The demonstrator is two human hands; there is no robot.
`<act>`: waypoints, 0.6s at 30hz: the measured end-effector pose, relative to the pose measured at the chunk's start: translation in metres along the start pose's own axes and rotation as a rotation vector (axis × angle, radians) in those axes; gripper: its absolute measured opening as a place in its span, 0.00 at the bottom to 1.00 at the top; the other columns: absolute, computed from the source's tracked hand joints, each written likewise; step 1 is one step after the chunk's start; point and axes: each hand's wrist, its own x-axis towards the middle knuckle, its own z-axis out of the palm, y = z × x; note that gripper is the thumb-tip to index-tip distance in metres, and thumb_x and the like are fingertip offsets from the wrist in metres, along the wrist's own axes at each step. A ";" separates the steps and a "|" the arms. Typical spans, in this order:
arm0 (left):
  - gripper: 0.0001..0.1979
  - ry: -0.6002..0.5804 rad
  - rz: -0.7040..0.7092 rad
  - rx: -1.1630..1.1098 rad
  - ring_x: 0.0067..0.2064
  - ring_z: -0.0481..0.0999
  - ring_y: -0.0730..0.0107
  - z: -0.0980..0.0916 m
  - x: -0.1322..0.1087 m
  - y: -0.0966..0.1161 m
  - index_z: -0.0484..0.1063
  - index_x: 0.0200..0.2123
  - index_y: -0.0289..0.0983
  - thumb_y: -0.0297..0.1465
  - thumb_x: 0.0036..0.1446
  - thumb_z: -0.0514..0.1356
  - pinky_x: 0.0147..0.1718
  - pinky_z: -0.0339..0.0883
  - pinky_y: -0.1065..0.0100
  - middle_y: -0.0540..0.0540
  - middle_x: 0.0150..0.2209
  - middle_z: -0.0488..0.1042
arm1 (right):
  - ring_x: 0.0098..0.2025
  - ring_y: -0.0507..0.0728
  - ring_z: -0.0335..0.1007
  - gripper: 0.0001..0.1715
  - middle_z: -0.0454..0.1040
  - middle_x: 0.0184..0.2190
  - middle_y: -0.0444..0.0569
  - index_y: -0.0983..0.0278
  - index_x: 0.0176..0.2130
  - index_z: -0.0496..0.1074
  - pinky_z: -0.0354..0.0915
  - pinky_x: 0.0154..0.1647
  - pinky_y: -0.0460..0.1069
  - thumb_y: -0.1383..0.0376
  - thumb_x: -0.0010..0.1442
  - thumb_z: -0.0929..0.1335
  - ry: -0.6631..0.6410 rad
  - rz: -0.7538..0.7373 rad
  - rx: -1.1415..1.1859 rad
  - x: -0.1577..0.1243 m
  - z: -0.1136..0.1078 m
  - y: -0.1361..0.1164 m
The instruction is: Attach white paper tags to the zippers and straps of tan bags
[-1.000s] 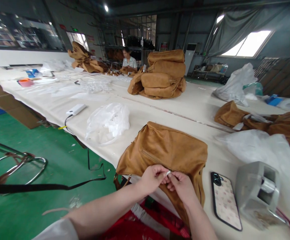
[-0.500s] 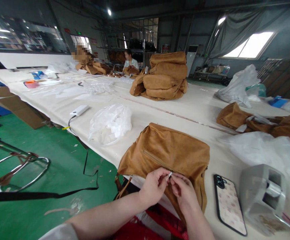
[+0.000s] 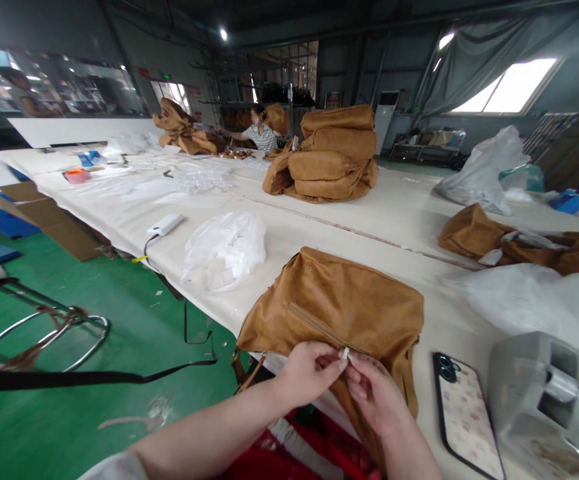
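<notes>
A tan leather bag lies flat at the table's near edge, its long zipper running across the upper face. Over the zipper's lower right end, my left hand and my right hand meet fingertip to fingertip. Pinched between them is a small white piece, too small to make out its kind. Both hands are closed, thumbs against forefingers. My fingers hide that end of the zipper. A thin strap of the bag hangs over the edge at lower left.
Right of the bag lie a phone and a grey tape dispenser. A crumpled plastic bag and a white power bank are at left. Stacked tan bags stand farther back. A co-worker sits beyond them.
The white piece now points more upright between my fingertips, and my hands have shifted slightly. The view has turned a little left. The co-worker at the back now has an arm stretched out.
</notes>
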 end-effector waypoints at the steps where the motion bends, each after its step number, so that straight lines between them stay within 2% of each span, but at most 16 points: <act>1: 0.14 -0.004 -0.017 -0.082 0.32 0.77 0.68 0.001 0.001 0.000 0.78 0.33 0.34 0.38 0.59 0.58 0.31 0.67 0.73 0.46 0.31 0.80 | 0.16 0.43 0.43 0.15 0.59 0.17 0.37 0.67 0.31 0.75 0.38 0.15 0.42 0.58 0.49 0.76 0.000 0.002 -0.003 0.000 0.000 0.000; 4: 0.12 0.020 -0.029 -0.263 0.34 0.77 0.67 0.006 0.001 -0.003 0.79 0.35 0.34 0.36 0.57 0.60 0.36 0.70 0.71 0.45 0.33 0.81 | 0.15 0.43 0.45 0.16 0.60 0.17 0.37 0.66 0.28 0.72 0.38 0.15 0.42 0.57 0.49 0.76 0.014 -0.006 -0.011 0.000 0.000 0.002; 7: 0.11 0.111 -0.034 -0.325 0.34 0.77 0.67 0.011 0.000 -0.007 0.79 0.37 0.35 0.35 0.54 0.63 0.36 0.71 0.69 0.45 0.33 0.81 | 0.15 0.43 0.47 0.18 0.61 0.17 0.37 0.65 0.26 0.69 0.38 0.15 0.42 0.56 0.49 0.76 0.025 -0.019 -0.036 0.000 0.001 0.003; 11: 0.11 0.240 -0.045 -0.231 0.34 0.77 0.68 0.012 0.002 -0.014 0.80 0.36 0.34 0.36 0.55 0.62 0.34 0.71 0.71 0.44 0.33 0.80 | 0.15 0.43 0.49 0.21 0.61 0.17 0.37 0.65 0.23 0.67 0.40 0.14 0.43 0.54 0.48 0.76 0.027 -0.031 -0.071 0.000 0.002 0.003; 18: 0.10 0.273 -0.002 -0.059 0.31 0.75 0.69 0.006 0.009 -0.011 0.80 0.29 0.36 0.32 0.56 0.60 0.29 0.67 0.72 0.46 0.28 0.78 | 0.14 0.44 0.51 0.23 0.62 0.16 0.38 0.65 0.22 0.67 0.41 0.14 0.43 0.52 0.48 0.76 0.072 -0.086 -0.142 0.003 0.003 0.009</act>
